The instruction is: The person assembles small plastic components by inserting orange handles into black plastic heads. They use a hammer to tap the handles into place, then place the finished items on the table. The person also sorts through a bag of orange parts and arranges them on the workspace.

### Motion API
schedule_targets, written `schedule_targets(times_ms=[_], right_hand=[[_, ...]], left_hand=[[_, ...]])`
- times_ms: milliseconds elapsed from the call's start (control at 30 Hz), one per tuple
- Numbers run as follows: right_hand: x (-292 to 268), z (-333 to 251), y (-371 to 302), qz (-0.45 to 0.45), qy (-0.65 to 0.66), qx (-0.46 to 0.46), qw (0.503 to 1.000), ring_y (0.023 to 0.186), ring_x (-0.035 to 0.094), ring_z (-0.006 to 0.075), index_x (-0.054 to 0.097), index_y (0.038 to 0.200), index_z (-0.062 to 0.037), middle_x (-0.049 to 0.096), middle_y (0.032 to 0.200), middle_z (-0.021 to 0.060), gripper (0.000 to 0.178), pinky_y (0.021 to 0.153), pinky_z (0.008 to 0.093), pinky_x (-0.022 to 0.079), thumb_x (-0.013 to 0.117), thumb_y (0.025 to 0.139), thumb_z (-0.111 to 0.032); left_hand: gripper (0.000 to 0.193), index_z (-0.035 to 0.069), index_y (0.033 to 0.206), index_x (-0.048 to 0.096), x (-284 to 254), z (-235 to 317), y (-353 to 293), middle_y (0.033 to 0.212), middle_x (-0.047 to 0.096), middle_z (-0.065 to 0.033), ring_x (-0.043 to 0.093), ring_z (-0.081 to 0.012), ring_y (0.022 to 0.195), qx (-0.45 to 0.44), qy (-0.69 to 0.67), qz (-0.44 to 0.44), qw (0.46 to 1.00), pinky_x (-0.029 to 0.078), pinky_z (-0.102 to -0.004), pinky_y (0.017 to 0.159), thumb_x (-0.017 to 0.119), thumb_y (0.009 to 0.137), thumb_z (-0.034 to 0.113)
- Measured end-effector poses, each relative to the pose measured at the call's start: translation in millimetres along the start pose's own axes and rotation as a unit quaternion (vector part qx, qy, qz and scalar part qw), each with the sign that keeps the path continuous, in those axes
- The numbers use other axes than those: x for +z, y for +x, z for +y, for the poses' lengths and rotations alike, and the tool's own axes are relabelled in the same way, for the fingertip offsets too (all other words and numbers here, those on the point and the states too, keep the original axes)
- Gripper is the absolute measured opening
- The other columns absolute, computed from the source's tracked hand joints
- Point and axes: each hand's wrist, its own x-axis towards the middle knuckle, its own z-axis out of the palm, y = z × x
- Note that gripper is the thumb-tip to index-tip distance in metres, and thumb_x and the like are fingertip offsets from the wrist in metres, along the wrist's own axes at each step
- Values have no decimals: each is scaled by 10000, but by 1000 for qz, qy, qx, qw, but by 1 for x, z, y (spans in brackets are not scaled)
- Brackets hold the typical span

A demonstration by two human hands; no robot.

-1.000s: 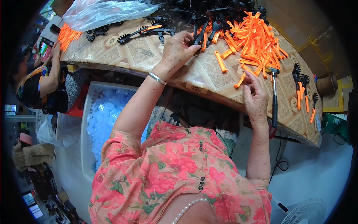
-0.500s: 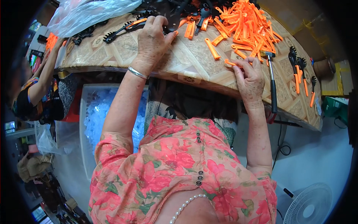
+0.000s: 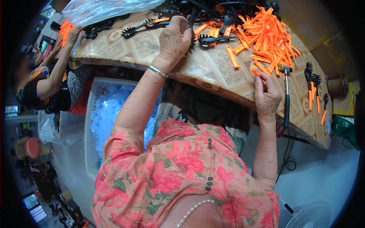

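Observation:
My left hand is over the table's near edge, fingers closed round a black kitchen utensil whose narrow stem points up; its lower end is partly hidden by the hand. My right hand pinches a short orange handle piece between thumb and fingertips, just in front of the pile of orange handles. A black spaghetti server lies to the right of my left hand. To that hand's left lies another black toothed server, with an orange handle next to it.
A black-gripped hammer hangs over the table edge at right. Several black utensils with orange handles lie beyond it. A plastic bag covers the back left. Below stands a white crate of bluish clear pieces. A co-worker's arm is at left.
The view has shifted, so the table sits farther right. A black stem now rises from my left hand. The orange piece in my right hand has turned from sideways to more upright.

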Motion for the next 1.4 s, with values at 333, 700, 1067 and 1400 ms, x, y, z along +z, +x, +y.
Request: schedule_targets(times_ms=[333,700,1067,1400], right_hand=[[-3,-1,-2,-2,21,-89,996,709,654,201,620,1218,-101,681,885,86,312,638,323,505,643,908,-81],[-11,-41,-19,-130,62,-49,988,737,651,334,627,1081,-93,650,833,135,183,632,417,488,620,900,-121],[-20,-60,-24,-261,171,60,948,665,632,343,637,1033,-66,612,715,151,142,615,412,476,594,931,-155],[-20,-53,-26,-110,10,-74,991,704,651,269,700,1101,-113,659,844,56,227,666,343,528,670,875,-112]], left_hand=[[210,20,1093,646,-30,70,-44,899,658,-41,617,-66,774,-314,-555,-252,728,497,-185,658,646,907,119],[352,-58,1240,548,-8,101,-91,890,584,-65,543,-96,754,-448,-768,-267,373,425,-143,617,547,923,94],[215,-15,1065,660,-14,110,-99,941,688,-69,641,-110,794,-291,-488,-299,766,531,-232,728,659,919,143],[277,-46,1189,582,-22,121,-100,1046,684,-198,700,-193,874,-405,-592,-169,676,606,-295,782,567,960,110]])
